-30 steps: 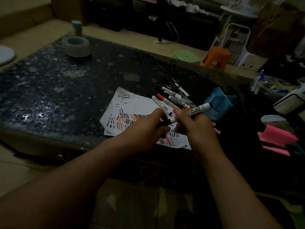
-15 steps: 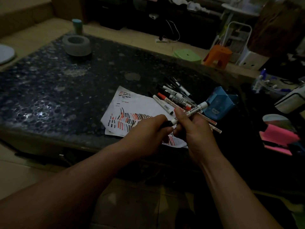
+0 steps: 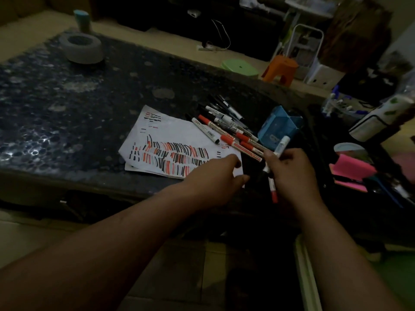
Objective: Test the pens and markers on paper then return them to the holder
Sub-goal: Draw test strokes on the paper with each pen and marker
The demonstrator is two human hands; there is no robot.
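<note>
White marker [image 3: 281, 144] is being grasped by the right grip [image 3: 292, 173] alone now, the left grip [image 3: 215, 176] (state untellable) pulling away, likely uncapping it for testing.

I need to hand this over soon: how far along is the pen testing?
Done: the paper carries rows of red and black test strokes. In hand: the right hand has a grip on a white-barrelled marker; the left hand is over the paper's near corner. Left: a pile of markers lies beside the blue holder, which shows no pens, so returning looks unstarted.
</note>
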